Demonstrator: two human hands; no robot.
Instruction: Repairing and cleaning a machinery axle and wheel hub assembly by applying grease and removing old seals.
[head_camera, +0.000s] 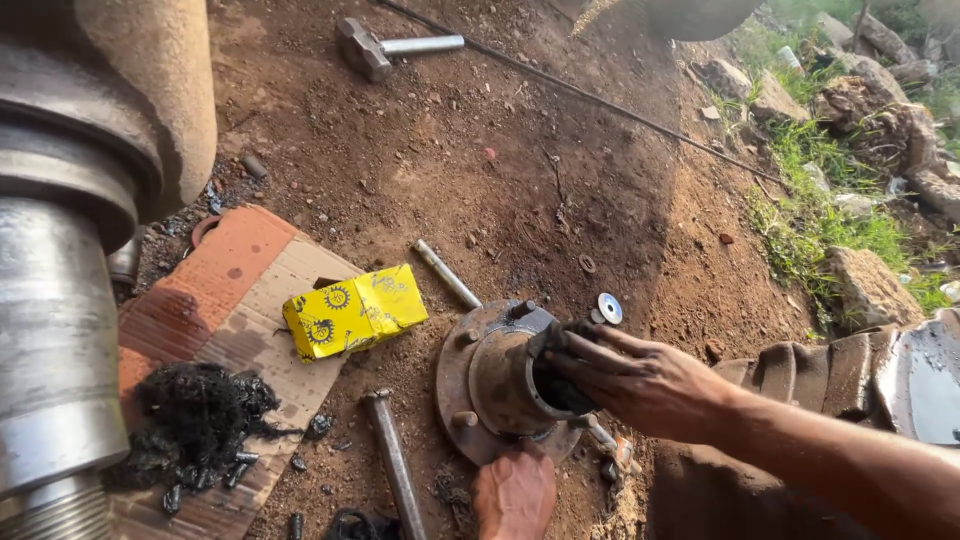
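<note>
Warm low sunlight from my upper right, bright washed-out grass (815, 235), long soft shadows across the dirt (450, 160), dull glare on the steel axle (55, 340), edges slightly bowed
</note>
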